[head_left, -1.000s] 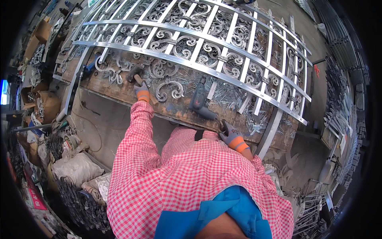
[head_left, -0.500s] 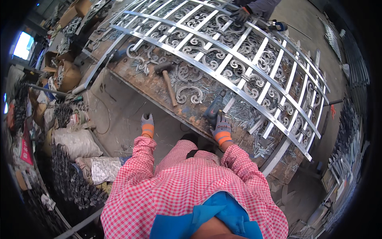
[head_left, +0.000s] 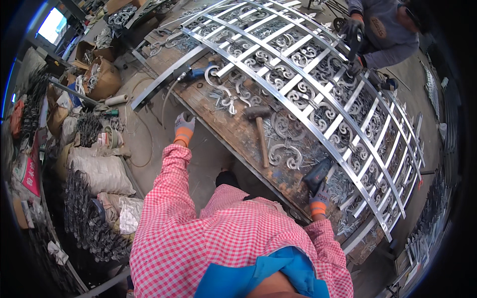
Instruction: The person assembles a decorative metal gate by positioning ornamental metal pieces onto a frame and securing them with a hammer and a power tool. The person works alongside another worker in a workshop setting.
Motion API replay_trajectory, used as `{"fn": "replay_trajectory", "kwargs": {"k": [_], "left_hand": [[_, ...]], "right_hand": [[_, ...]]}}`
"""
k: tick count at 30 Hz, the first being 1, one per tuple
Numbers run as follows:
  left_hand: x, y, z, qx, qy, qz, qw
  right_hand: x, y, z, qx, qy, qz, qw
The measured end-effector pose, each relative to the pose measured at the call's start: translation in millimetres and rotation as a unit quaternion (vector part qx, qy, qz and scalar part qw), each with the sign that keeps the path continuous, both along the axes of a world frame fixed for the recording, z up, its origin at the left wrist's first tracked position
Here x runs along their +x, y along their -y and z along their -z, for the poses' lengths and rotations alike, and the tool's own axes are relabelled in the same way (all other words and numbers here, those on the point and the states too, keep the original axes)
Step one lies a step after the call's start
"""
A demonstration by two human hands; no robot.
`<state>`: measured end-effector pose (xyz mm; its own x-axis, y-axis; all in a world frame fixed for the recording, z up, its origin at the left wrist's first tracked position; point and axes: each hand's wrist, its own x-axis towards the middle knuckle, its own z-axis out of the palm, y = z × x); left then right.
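Note:
My right hand [head_left: 319, 197], in a grey and orange glove, is at the near edge of the workbench, closed at the back end of a dark power drill [head_left: 316, 176]. The grip itself is partly hidden. Off the bench's left edge hangs my left hand [head_left: 184, 128], gloved alike, with fingers loosely bent and apart and nothing in it. On the bench, a hammer [head_left: 261, 139] with a wooden handle lies beside a silver C-shaped scroll [head_left: 285, 156]. A large curved metal railing panel [head_left: 298, 111] with scroll ornaments covers most of the bench.
Across the panel a co-worker [head_left: 385, 37] in gloves handles a black tool [head_left: 356, 43]. A blue power tool [head_left: 196, 73] with a hose lies at the bench's left end. Loose nails [head_left: 343, 186] are scattered near the drill. White sacks [head_left: 102, 171] are heaped on the left floor.
My view has swung left, so the bench and its things sit farther right and lower. More of the co-worker shows, with a black tool. My right hand remains by the drill.

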<state>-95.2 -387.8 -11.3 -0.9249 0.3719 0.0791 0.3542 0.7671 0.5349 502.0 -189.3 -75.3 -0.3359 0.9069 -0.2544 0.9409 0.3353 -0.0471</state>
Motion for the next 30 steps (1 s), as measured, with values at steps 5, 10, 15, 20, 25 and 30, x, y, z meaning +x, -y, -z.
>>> {"fn": "replay_trajectory", "kwargs": {"k": [5, 10, 15, 20, 25, 30], "left_hand": [[-179.3, -82.8, 8.7, -0.126, -0.276, 0.068, 0.951], [-252.4, -165.8, 20.8, -0.392, -0.15, 0.352, 0.837], [-265.8, -224.8, 32.9, -0.519, -0.005, 0.329, 0.789], [-249.4, -230.0, 9.9, -0.485, -0.09, 0.363, 0.791], [-255.7, -199.4, -42.4, -0.435, -0.183, 0.275, 0.837], [-295.1, -158.8, -73.4, -0.423, -0.177, 0.194, 0.867]], "right_hand": [[-31.7, 25.0, 1.6, 0.039, 0.067, 0.13, 0.989], [-99.8, 65.5, -51.6, 0.027, 0.019, 0.168, 0.985], [-125.0, 127.7, -69.4, -0.04, 0.039, 0.21, 0.976], [-133.0, 182.1, -67.6, -0.128, 0.03, 0.208, 0.969], [-159.7, 188.5, -71.0, -0.141, -0.027, 0.147, 0.979], [-200.0, 165.0, -72.2, -0.105, -0.147, 0.071, 0.981]]}}
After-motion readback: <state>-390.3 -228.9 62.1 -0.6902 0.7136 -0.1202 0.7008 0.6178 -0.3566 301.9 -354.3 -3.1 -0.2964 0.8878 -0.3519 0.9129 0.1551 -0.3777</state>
